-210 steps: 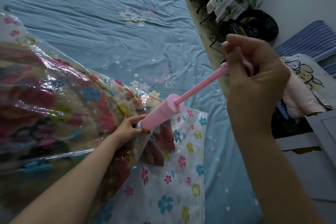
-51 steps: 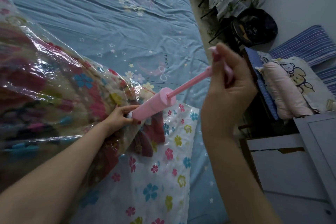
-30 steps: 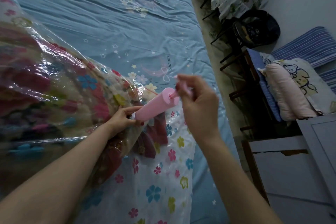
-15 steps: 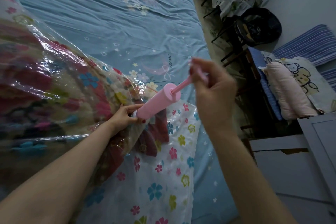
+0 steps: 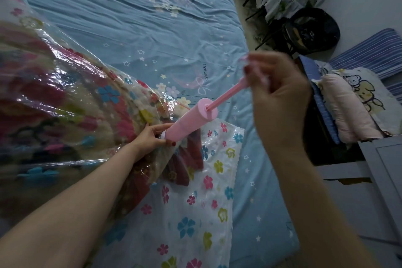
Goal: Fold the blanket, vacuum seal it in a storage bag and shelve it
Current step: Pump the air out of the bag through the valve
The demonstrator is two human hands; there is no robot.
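1. Fingers (image 5: 256,74) of the right hand (image 5: 280,98) grip the plunger handle; left hand (image 5: 150,137) pinches the pump (image 5: 189,119) base.
2. Pump axis runs from the storage bag (image 5: 65,104) on the bed (image 5: 152,17) up-right, rod (image 5: 226,95) half extended.

The blue bedsheet (image 5: 152,35) carries small print that seems to read "SLEEP WELL".

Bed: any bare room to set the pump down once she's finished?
Free: blue sheet beyond the storage bag, toward the far edge, plus the strip right of the bag's flowered end. Crowded: bag and both arms fill the near left.
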